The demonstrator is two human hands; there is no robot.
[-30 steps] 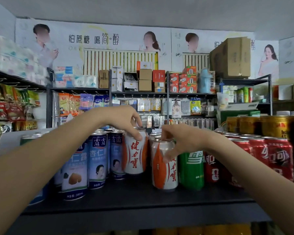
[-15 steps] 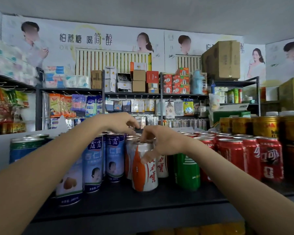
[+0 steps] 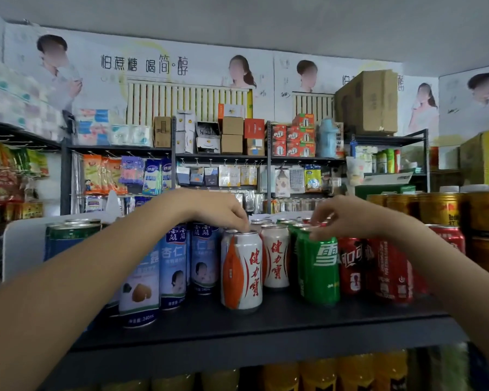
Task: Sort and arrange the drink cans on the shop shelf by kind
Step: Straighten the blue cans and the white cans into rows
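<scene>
Single head-worn wide-angle view, facing forward at about the level of the dark shelf (image 3: pixel 266 331), close to it. Further racks (image 3: pixel 220 158) stand beyond the shelf; both forearms enter from the lower corners.

A dark shelf board (image 3: pixel 266 331) carries rows of upright drink cans, grouped by kind from left to right. At far left stand green-topped cans (image 3: pixel 74 235). Next come blue-and-white cans (image 3: pixel 172 266), several deep. At centre, an orange-and-white can (image 3: pixel 242 273) stands nearest the front edge, with a second orange-and-white can (image 3: pixel 275 258) just behind and to its right. A green can (image 3: pixel 321 270) stands beside these, with more green cans behind it. Red cans (image 3: pixel 390 272) follow, touching one another. At far right, gold cans (image 3: pixel 441 208) are stacked in two tiers.
</scene>
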